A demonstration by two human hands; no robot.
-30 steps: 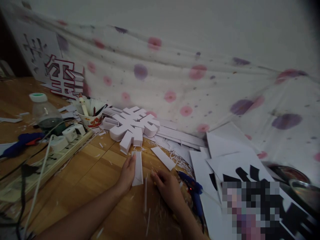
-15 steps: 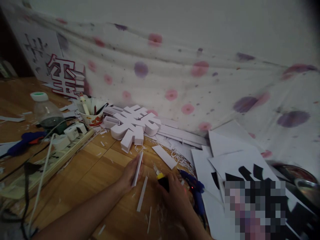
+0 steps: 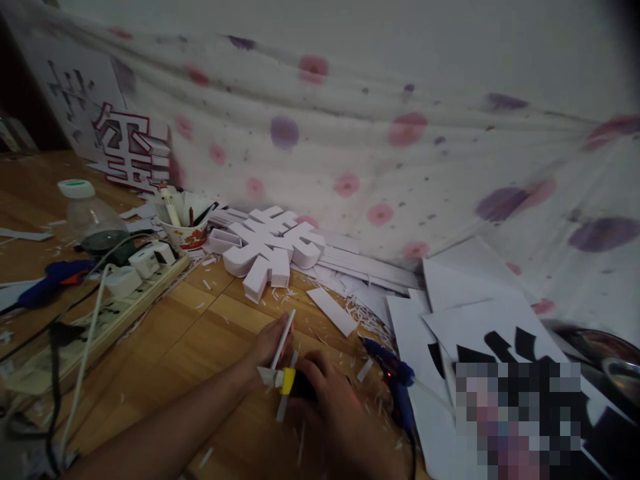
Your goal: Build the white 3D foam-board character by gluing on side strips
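My left hand (image 3: 270, 347) grips a narrow white board piece (image 3: 283, 340), held up on edge above the wooden floor. Wrapped in my right hand (image 3: 330, 393) is a black-and-yellow utility knife (image 3: 289, 381). Its pale blade end points left and sits at the lower end of the board piece; whether it touches cannot be made out. Beneath the knife lies a thin white strip (image 3: 281, 408), partly covered. Just beyond my hands rest a flat white rectangular piece (image 3: 332, 312) and a white three-dimensional character (image 3: 267, 243).
A blue glue gun (image 3: 387, 363) with a lit red spot lies right of my right hand, beside white sheets (image 3: 410, 347) with black shapes. To the left are a power strip (image 3: 150, 293), a bottle (image 3: 95, 220), a pen-filled paper cup (image 3: 185, 235) and another blue glue gun (image 3: 50, 283). White scraps litter the floor.
My right hand has moved left with the utility knife, bringing its blade to the lower end of the board piece. The board piece in my left hand has tilted slightly right.
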